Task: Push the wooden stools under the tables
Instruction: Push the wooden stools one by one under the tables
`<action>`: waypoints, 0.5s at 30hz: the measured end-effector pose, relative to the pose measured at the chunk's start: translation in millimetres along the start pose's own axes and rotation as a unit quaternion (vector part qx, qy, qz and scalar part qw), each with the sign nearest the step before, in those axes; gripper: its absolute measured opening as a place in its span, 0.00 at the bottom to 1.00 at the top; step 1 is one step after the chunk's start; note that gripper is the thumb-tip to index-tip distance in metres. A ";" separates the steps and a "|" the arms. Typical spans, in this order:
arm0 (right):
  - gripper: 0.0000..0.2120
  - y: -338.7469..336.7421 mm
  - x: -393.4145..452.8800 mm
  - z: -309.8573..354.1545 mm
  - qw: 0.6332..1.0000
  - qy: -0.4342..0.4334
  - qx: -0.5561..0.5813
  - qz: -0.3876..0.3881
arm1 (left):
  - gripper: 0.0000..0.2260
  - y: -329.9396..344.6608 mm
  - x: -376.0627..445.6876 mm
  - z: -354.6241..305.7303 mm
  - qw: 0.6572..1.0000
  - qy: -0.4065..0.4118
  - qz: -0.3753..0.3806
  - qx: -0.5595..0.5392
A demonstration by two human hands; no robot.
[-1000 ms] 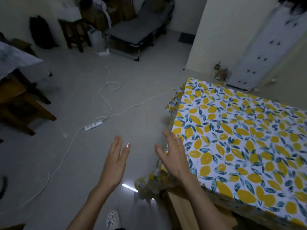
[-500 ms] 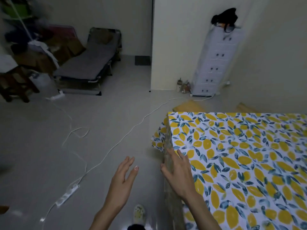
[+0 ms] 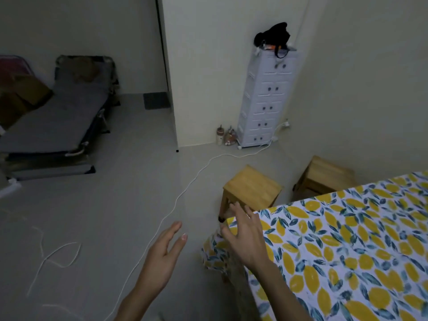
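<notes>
Two light wooden stools stand on the floor beyond the table's far edge: the nearer stool (image 3: 252, 188) by the table corner, the second stool (image 3: 324, 176) further right, partly hidden by the table. The table (image 3: 347, 246) wears a lemon-print cloth and fills the lower right. My right hand (image 3: 245, 235) hovers open over the table's corner, fingers spread, its fingertips reaching toward the nearer stool without touching it. Over the bare floor to the left, my left hand (image 3: 164, 256) is open and holds nothing.
A white cable (image 3: 183, 193) snakes across the grey floor toward a white drawer tower (image 3: 266, 100) in the corner. Small bottles (image 3: 225, 136) sit beside the tower. A folding bed (image 3: 58, 117) lies at the left. A wall corner juts out mid-room.
The view has swung to the right and upward, bringing both stools into sight behind the table. My right hand has moved to the table's far corner, near the first stool.
</notes>
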State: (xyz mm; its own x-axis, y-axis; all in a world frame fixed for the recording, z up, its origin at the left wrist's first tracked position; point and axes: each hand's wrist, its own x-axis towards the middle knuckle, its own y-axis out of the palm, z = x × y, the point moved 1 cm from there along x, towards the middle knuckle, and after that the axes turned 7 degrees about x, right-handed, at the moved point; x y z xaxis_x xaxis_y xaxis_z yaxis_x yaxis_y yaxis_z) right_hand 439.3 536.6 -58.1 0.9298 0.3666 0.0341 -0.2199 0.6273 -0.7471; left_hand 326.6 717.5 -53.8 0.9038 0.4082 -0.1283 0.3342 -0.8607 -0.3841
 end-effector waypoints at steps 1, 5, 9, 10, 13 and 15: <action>0.32 2.7 20.2 -0.7 1.000 0.009 -0.004 -0.007 | 0.13 -1.7 26.5 0.2 1.000 0.016 0.007 -0.001; 0.32 16.8 104.0 -8.4 0.998 0.042 -0.028 -0.048 | 0.14 -15.4 141.0 -1.3 0.997 0.068 0.040 -0.011; 0.28 21.4 183.2 -13.1 0.990 0.108 -0.036 -0.088 | 0.15 -28.4 252.5 -17.9 0.988 0.097 0.117 0.019; 0.28 20.4 203.0 -12.6 0.986 0.124 -0.038 -0.101 | 0.15 -29.2 279.8 -25.0 0.983 0.110 0.143 0.028; 0.30 13.6 255.5 -10.2 0.976 0.172 -0.046 -0.128 | 0.16 -22.1 358.2 -43.8 0.970 0.127 0.202 0.052; 0.31 10.0 284.7 -12.3 0.969 0.199 -0.047 -0.142 | 0.16 -10.8 403.5 -56.8 0.961 0.136 0.234 0.065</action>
State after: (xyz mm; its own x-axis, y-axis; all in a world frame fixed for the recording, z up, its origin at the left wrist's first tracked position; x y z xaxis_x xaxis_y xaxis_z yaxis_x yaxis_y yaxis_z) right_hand 705.5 638.8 -64.1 0.9932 -0.1162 0.0025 0.0713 0.5919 -0.8029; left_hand 702.8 874.1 -49.5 0.9893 -0.1234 -0.0783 -0.1456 -0.8781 -0.4558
